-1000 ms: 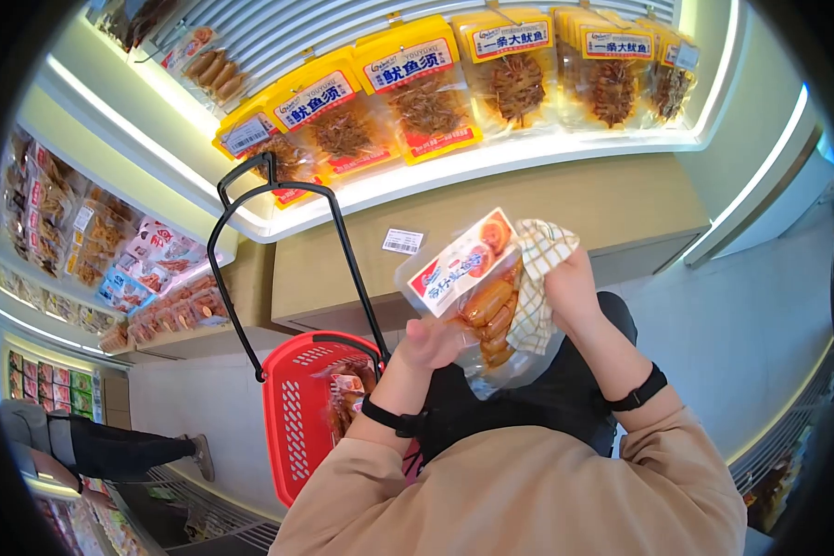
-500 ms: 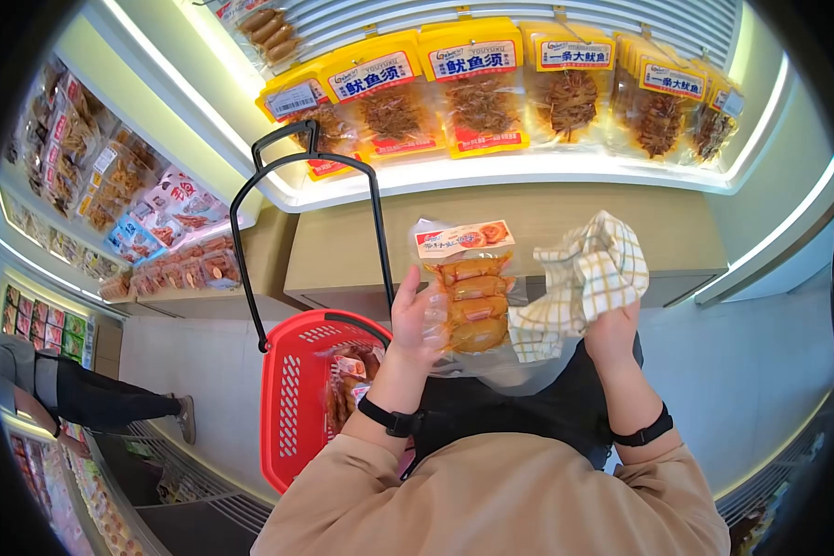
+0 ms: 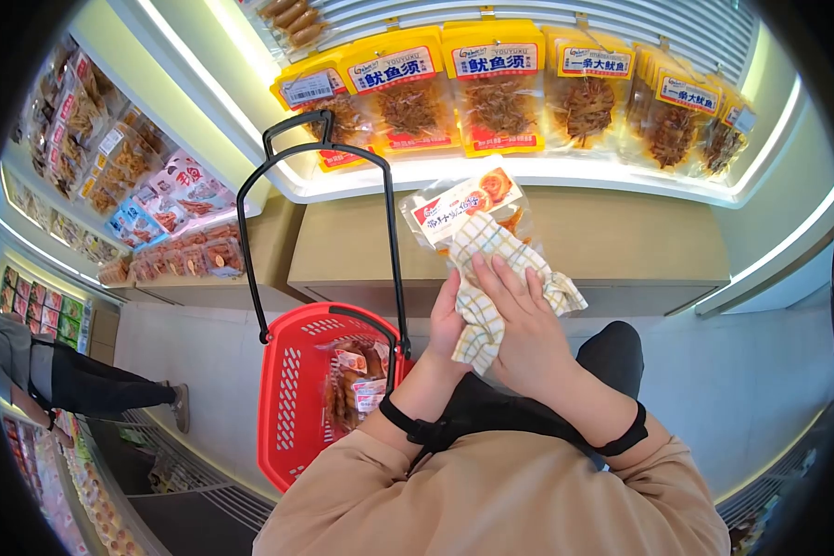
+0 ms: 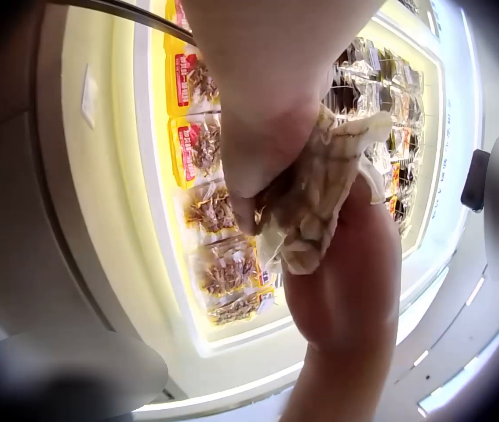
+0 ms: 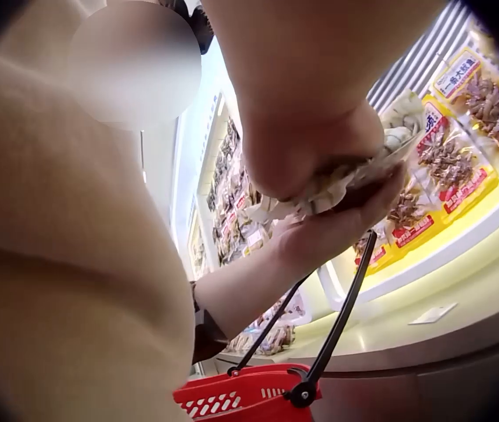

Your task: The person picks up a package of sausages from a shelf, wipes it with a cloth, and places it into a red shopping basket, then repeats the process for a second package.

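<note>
My left hand (image 3: 443, 332) holds a clear plastic packet of squid (image 3: 465, 206) from below, its thumb up along the near side. A white label with red and orange pictures runs across the packet's top; brown pieces show just under it. Over the lower part of the packet lies a white checked cloth (image 3: 477, 345). With straight fingers, my right hand (image 3: 533, 335) presses this cloth against the packet. In the right wrist view, the cloth (image 5: 324, 189) is sandwiched between both hands, with the left hand (image 5: 337, 224) underneath. Most of the packet is hidden by cloth and fingers.
A red shopping basket (image 3: 283, 417) with a raised black handle (image 3: 391, 232) stands at the left, several packets (image 3: 350, 385) inside. Ahead, yellow squid packets (image 3: 496, 88) hang above a lit shelf and a wooden ledge (image 3: 361, 246). Another person (image 3: 93, 371) stands far left.
The right hand has moved left with the cloth, from beside the packet onto its front. The packet has shifted up and its brown pieces are now mostly covered.
</note>
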Tool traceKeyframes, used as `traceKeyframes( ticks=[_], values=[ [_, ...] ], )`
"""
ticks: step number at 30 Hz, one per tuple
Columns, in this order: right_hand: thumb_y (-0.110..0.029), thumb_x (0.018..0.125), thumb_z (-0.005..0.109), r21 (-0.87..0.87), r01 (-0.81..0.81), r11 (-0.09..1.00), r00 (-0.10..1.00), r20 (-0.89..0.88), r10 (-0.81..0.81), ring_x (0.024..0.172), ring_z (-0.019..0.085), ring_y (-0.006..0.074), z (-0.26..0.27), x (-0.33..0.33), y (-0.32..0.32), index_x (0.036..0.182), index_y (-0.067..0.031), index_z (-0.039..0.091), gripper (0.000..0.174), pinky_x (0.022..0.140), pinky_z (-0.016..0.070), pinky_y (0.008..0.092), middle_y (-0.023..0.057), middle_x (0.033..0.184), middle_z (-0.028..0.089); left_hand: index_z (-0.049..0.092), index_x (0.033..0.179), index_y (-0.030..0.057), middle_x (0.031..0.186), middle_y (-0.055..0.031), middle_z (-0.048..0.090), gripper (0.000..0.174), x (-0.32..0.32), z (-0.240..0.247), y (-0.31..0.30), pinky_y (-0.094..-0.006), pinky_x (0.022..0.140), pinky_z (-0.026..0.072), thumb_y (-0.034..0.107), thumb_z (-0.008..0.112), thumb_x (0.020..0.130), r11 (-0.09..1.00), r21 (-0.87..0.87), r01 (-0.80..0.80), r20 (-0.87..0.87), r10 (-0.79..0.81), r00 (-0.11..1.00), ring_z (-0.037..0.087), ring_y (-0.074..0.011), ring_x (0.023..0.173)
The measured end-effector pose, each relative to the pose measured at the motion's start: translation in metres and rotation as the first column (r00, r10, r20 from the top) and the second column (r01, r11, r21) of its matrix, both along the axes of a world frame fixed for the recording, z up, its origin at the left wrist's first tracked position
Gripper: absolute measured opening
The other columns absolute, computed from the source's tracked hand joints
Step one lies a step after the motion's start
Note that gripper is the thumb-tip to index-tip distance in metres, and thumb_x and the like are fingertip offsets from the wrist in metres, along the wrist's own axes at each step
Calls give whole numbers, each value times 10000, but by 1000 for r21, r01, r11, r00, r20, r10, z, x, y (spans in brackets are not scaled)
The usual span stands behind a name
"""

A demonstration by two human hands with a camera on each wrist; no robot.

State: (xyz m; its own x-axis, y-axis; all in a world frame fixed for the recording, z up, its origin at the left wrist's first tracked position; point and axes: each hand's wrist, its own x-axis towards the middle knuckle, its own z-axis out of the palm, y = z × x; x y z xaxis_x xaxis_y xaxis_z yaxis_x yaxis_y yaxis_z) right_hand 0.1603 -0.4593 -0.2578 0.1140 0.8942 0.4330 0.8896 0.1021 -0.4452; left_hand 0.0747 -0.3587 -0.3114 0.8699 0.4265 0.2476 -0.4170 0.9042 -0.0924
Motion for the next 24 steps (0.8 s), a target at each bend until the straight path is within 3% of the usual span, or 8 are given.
traceKeyframes(
  ticks=[1, 4, 5, 8, 9, 12, 17, 24],
  values=[
    [-202, 820, 627, 14, 22, 1000, 997, 72, -23, 1420, 279, 279, -1, 0, 7, 1324, -39, 526, 539, 1110, 254, 544, 88, 1531, 323, 230, 1503, 81, 1527, -147, 304, 625, -4, 12, -3, -434, 1154, 259, 470, 278, 1016, 866, 492, -90, -409, 322, 854, 334, -291, 1394],
    [-198, 812, 636, 60, -6, 998, 1000, -28, 7, 1427, 260, 305, 4, -5, 16, 1358, -65, 498, 579, 1112, 244, 558, 81, 1550, 285, 254, 1492, 77, 1518, -153, 320, 633, -10, 19, 13, -436, 1145, 280, 494, 256, 1017, 896, 412, -167, -187, 263, 947, 363, -293, 1378],
    [-190, 797, 645, 1, -97, 995, 989, -111, 97, 1435, 234, 331, 2, -4, 12, 1386, -101, 473, 620, 1121, 226, 566, 74, 1564, 255, 252, 1492, 83, 1510, -156, 334, 654, -11, 13, 23, -442, 1130, 308, 528, 219, 1015, 854, 472, -218, -302, 389, 870, 396, -299, 1357],
    [-270, 850, 625, -181, -210, 961, 978, -23, 210, 1450, 171, 371, -2, 9, 5, 1423, -92, 423, 632, 1138, 165, 574, 110, 1569, 235, 243, 1495, 93, 1506, -156, 338, 665, -16, 10, 23, -449, 1115, 331, 548, 188, 1013, 912, 397, -106, -135, 173, 976, 421, -303, 1338],
    [-268, 865, 608, -168, -154, 974, 988, -47, 148, 1457, 154, 364, -3, 14, 9, 1437, -109, 412, 626, 1142, 154, 572, 128, 1574, 211, 243, 1495, 100, 1504, -137, 347, 649, -11, 22, 11, -443, 1124, 317, 536, 188, 1018, 847, 520, -112, -426, 371, 825, 407, -284, 1350],
    [-180, 845, 598, -82, 60, 995, 988, -134, -71, 1455, 171, 343, -14, 31, 35, 1444, -147, 408, 629, 1135, 173, 579, 105, 1580, 196, 244, 1494, 95, 1495, -109, 367, 628, -2, 24, -13, -425, 1144, 287, 513, 200, 1027, 856, 518, -4, -544, 333, 770, 380, -247, 1371],
    [-306, 900, 517, -90, -190, 978, 981, -60, 185, 1455, 174, 338, -15, 7, 17, 1425, -83, 411, 580, 1141, 151, 579, 153, 1547, 262, 262, 1485, 91, 1470, -105, 398, 608, -4, 14, 14, -435, 1119, 329, 493, 214, 1032, 859, 502, -98, -416, 340, 843, 404, -244, 1351],
    [-262, 889, 519, 21, -30, 999, 991, -128, 33, 1434, 240, 331, -6, 25, 53, 1405, -111, 444, 543, 1145, 192, 550, 137, 1538, 294, 340, 1451, 99, 1424, -104, 448, 515, 0, 15, -6, -412, 1038, 411, 394, 332, 1029, 853, 511, -106, -578, 432, 692, 486, -233, 1272]
  ],
)
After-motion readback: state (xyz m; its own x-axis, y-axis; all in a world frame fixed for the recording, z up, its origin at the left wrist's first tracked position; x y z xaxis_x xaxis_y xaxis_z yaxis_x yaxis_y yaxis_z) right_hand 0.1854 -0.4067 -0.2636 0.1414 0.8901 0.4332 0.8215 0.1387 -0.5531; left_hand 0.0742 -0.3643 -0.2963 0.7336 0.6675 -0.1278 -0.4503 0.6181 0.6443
